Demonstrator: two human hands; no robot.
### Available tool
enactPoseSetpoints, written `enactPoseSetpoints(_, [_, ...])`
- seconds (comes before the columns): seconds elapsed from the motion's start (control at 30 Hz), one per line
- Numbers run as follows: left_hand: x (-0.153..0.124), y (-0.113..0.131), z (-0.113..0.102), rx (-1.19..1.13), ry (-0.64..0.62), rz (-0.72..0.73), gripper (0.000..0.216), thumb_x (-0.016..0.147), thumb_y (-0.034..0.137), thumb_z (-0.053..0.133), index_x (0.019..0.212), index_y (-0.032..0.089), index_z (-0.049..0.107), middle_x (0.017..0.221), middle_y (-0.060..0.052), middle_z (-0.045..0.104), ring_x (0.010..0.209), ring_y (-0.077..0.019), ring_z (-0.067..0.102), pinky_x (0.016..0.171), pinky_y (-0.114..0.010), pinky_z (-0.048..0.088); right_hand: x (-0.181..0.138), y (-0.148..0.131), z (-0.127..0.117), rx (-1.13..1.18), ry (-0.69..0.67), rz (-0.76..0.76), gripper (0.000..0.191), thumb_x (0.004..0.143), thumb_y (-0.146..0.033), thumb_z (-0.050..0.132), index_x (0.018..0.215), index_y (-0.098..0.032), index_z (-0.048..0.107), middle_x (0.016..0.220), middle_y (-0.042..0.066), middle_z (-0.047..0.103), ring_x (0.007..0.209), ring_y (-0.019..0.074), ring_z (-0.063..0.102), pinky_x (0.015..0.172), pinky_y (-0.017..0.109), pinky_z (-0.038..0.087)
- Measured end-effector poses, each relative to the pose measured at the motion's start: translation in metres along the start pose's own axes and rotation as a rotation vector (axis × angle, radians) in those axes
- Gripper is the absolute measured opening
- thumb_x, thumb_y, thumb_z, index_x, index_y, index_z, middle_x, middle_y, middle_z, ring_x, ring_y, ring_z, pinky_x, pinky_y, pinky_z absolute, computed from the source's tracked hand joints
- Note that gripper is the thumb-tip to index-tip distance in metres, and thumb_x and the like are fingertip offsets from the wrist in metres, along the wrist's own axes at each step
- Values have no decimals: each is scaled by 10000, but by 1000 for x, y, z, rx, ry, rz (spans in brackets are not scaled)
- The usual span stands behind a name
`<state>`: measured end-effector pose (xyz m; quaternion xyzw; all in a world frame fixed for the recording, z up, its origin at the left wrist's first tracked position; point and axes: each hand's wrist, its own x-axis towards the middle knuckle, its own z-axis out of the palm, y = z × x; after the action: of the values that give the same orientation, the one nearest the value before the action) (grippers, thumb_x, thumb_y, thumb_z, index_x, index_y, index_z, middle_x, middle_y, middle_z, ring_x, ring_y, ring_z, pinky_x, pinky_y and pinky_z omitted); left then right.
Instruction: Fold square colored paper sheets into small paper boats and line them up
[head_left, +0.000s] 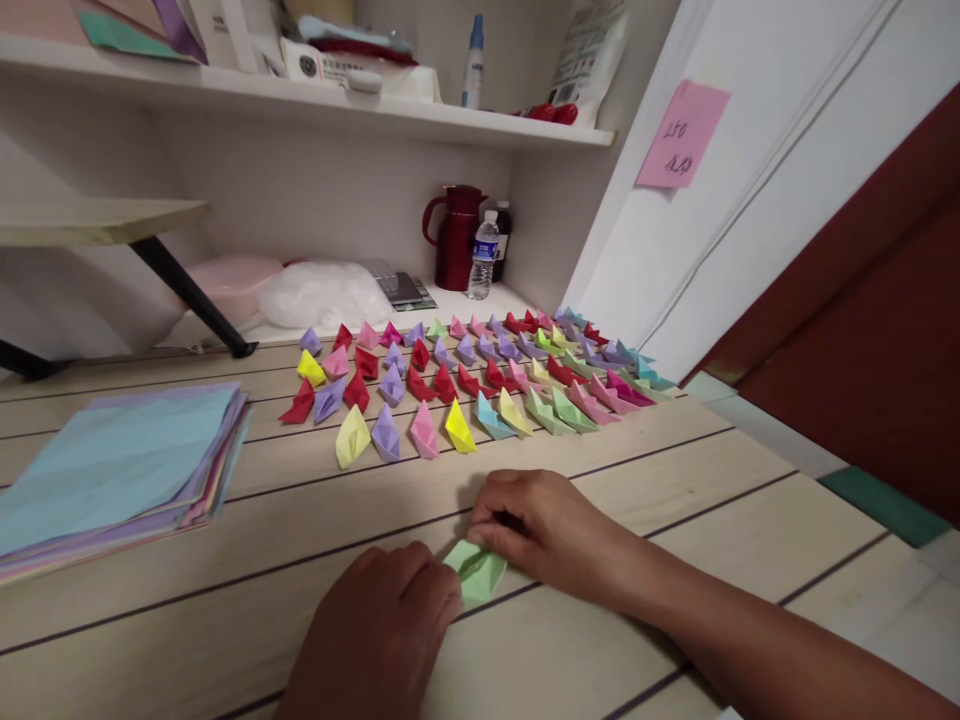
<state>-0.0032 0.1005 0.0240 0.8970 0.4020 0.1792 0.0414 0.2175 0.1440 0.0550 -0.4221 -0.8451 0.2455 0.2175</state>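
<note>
A light green folded paper boat [480, 574] is between my two hands, just above or on the wooden table top. My right hand [529, 520] pinches its upper edge between thumb and fingers. At its left end, my left hand [386, 610] closes on the paper with curled fingers; the thumb is hidden behind the hand. Beyond the hands stand rows of small paper boats in many colours, among them a bright yellow boat [459, 428], a pink boat [424, 432] and a pale yellow boat [352, 437].
A stack of coloured paper sheets [120, 455], light blue on top, lies at the left. Behind the boats are a dark red jug [456, 240], a water bottle [484, 258] and a white plastic bag [322, 293]. A black metal leg [195, 295] supports a small wooden shelf [97, 222].
</note>
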Motion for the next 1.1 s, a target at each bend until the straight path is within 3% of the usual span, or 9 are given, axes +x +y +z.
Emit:
enactPoseSetpoints(0.17, [6, 4, -6, 54, 43, 36, 209, 894, 99, 501, 788, 238, 616, 742, 46, 660, 669, -140, 618, 609, -260, 462, -2, -3, -13, 190, 121, -13, 39, 891, -216, 702, 918, -187, 703, 841, 19, 604, 756, 141, 583, 680, 233, 460])
enactPoseSetpoints(0.27, [7, 5, -6, 64, 61, 12, 239, 900, 87, 483, 778, 235, 625, 739, 49, 669, 668, -126, 624, 613, -246, 461, -5, -7, -14, 242, 110, -99, 86, 865, -262, 748, 913, -193, 729, 826, 17, 581, 760, 147, 572, 658, 236, 460])
enactPoseSetpoints(0.5, [7, 5, -5, 73, 75, 0, 250, 898, 91, 473, 754, 226, 627, 715, 24, 654, 646, -144, 611, 588, -260, 451, -7, -7, -2, -45, 41, -268, 128, 888, -306, 737, 991, -230, 720, 887, 25, 642, 857, 175, 591, 795, 315, 399])
enactPoseSetpoints(0.6, [7, 5, -5, 19, 105, -18, 271, 906, 103, 456, 741, 231, 629, 703, 21, 646, 641, -142, 608, 591, -257, 455, -8, -6, 2, -88, 32, -294, 33, 923, -229, 677, 923, -221, 709, 865, 21, 642, 842, 173, 585, 786, 320, 377])
enactPoseSetpoints(0.77, [5, 6, -9, -25, 137, 21, 128, 916, 216, 554, 839, 227, 655, 730, 24, 688, 666, -157, 650, 601, -272, 493, -8, -7, 1, -139, 55, -309, 136, 946, -175, 606, 837, -200, 684, 831, 19, 623, 803, 168, 564, 775, 328, 364])
enactPoseSetpoints(0.8, [4, 6, -12, -60, 150, 12, 86, 915, 270, 583, 907, 229, 657, 731, 31, 694, 663, -154, 654, 599, -268, 500, -8, -7, 0, -133, 60, -307, 141, 954, -195, 604, 842, -201, 688, 826, 18, 620, 798, 167, 564, 771, 326, 366])
enactPoseSetpoints(0.9, [0, 6, -22, -141, 238, -50, 231, 934, 424, 563, 1059, 245, 637, 706, 57, 691, 613, -131, 641, 561, -244, 493, -7, -7, -6, -74, 76, -313, 187, 981, -255, 590, 846, -202, 708, 807, 15, 608, 779, 159, 575, 760, 312, 381])
enactPoseSetpoints(1.03, [-4, 1, -34, -84, 414, -128, 272, 987, 412, 450, 962, 256, 672, 765, 39, 735, 659, -128, 666, 606, -237, 502, -7, -9, -6, 13, 98, -420, 176, 969, -267, 622, 851, -205, 736, 817, 17, 606, 779, 145, 595, 754, 292, 397])
enactPoseSetpoints(1.1, [-5, -1, -36, -41, 440, -154, 312, 997, 388, 422, 904, 247, 685, 781, 29, 747, 668, -134, 668, 628, -244, 500, -7, -11, -3, 1, 58, -468, 164, 962, -223, 625, 852, -212, 745, 843, 19, 622, 808, 147, 608, 794, 307, 397])
